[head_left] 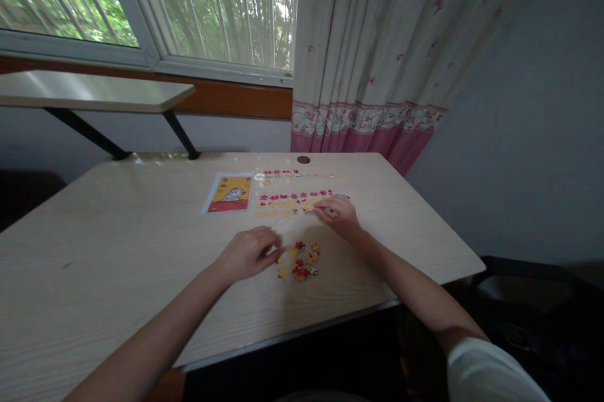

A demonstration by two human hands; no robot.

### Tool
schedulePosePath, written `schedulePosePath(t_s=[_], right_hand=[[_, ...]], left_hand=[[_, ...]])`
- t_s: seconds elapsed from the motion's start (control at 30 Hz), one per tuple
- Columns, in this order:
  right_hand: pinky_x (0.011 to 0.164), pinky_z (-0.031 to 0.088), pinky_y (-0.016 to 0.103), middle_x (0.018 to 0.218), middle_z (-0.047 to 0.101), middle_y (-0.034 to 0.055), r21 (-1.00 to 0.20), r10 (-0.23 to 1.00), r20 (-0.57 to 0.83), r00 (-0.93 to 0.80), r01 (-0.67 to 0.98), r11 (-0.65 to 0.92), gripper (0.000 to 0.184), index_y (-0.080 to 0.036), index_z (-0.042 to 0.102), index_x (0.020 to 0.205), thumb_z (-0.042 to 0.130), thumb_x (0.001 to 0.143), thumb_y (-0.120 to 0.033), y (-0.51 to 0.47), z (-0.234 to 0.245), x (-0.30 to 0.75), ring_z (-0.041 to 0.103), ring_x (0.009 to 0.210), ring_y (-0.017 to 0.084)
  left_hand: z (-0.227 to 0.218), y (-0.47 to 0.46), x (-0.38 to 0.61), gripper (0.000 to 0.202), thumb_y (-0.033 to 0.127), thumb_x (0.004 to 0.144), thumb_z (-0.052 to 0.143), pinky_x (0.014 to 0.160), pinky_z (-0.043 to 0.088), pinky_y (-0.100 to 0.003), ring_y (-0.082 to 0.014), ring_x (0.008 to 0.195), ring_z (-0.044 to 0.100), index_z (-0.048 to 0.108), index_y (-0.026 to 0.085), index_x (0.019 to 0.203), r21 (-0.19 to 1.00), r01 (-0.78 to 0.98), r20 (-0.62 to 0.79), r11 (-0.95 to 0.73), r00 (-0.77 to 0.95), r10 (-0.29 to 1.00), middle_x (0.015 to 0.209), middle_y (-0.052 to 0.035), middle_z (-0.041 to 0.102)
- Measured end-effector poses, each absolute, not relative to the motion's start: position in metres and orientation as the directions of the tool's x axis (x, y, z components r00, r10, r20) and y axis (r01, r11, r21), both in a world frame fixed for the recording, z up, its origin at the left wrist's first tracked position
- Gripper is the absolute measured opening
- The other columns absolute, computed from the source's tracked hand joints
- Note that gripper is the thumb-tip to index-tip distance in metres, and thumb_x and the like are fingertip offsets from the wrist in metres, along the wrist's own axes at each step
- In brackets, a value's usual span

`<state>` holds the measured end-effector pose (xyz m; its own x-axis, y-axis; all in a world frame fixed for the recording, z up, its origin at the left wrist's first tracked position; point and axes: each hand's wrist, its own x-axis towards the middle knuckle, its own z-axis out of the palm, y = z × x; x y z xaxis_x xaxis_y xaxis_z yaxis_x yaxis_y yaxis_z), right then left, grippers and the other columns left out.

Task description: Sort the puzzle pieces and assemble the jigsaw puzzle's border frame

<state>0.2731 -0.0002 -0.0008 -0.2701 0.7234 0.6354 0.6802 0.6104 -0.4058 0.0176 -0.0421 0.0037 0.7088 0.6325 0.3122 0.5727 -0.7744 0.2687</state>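
My right hand [337, 214] reaches over the far rows, its thumb and fingertips pinched on a yellow puzzle piece [308, 207]. Near the loose pile, my left hand [252, 252] hovers with curled fingers and a gap between thumb and forefinger; nothing shows in it. That pile of puzzle pieces [301, 270] mixes red, yellow and a few white ones. Beyond it lie a row of red puzzle pieces [295, 195] and rows of yellow puzzle pieces [278, 205]. Farther back is a row of pale puzzle pieces [306, 176]. Left of the rows lies a picture card [243, 185] showing a white animal on yellow and red.
The wooden table [155, 245] has a round cable hole [303, 160] at its back edge. A raised shelf [94, 90] on black legs stands at the back left. A curtain [368, 62] hangs behind, beside a window [226, 5]. A dark chair [533, 282] stands at the right.
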Motion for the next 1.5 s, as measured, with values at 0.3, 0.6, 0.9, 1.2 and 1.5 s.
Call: schedulePosePath(t_s=[0.3,0.6,0.9,1.2,1.5], right_hand=[[0.064,0.042,0.022,0.077,0.068,0.0046,-0.605,0.829,0.510,-0.228,0.590,0.534,0.016,-0.017,0.070,0.081,0.062,0.076,-0.030,0.020,0.005,0.268,0.056,0.066,0.011],[0.058,0.038,0.019,0.073,0.067,0.0036,-0.643,0.911,0.232,-0.341,0.649,0.407,0.021,-0.013,0.070,0.086,0.058,0.076,-0.027,0.109,-0.001,0.221,0.055,0.061,0.009],[0.065,0.042,0.021,0.081,0.070,0.0039,-0.526,0.933,0.145,-0.330,0.773,0.356,0.016,-0.017,0.071,0.083,0.064,0.071,-0.023,0.153,-0.007,0.199,0.060,0.072,0.014],[0.069,0.039,0.022,0.084,0.068,0.0043,-0.454,0.835,0.206,-0.510,0.706,0.543,0.020,-0.017,0.069,0.091,0.054,0.080,-0.023,0.090,0.016,0.220,0.058,0.074,0.012],[0.072,0.041,0.022,0.081,0.062,0.0020,-0.484,0.444,0.075,-0.893,0.357,0.799,0.020,-0.020,0.068,0.094,0.063,0.077,-0.029,0.008,0.015,0.262,0.054,0.074,0.010]], left_hand=[[0.004,-0.043,0.018,0.018,0.030,0.086,0.044,0.057,0.038,-0.024,-0.0142,0.063,0.052,0.056,0.019,0.079,0.249,0.602,0.252,-0.758,0.716,0.651,0.066,-0.0008,0.054],[0.002,-0.042,0.016,0.017,0.028,0.086,0.044,0.059,0.039,-0.025,-0.0152,0.064,0.052,0.055,0.018,0.077,0.258,0.609,0.260,-0.750,0.704,0.661,0.067,-0.0015,0.055],[0.005,-0.043,0.014,0.025,0.032,0.088,0.041,0.057,0.038,-0.024,-0.0141,0.062,0.051,0.055,0.017,0.074,0.228,0.631,0.277,-0.742,0.688,0.671,0.065,-0.0015,0.054],[0.004,-0.041,0.013,0.026,0.030,0.090,0.038,0.061,0.041,-0.025,-0.0150,0.068,0.053,0.057,0.017,0.077,0.214,0.635,0.264,-0.742,0.694,0.670,0.069,-0.0031,0.057],[0.001,-0.040,0.015,0.023,0.027,0.089,0.038,0.066,0.043,-0.026,-0.0159,0.074,0.055,0.058,0.017,0.082,0.231,0.643,0.216,-0.730,0.698,0.683,0.076,-0.0040,0.060]])
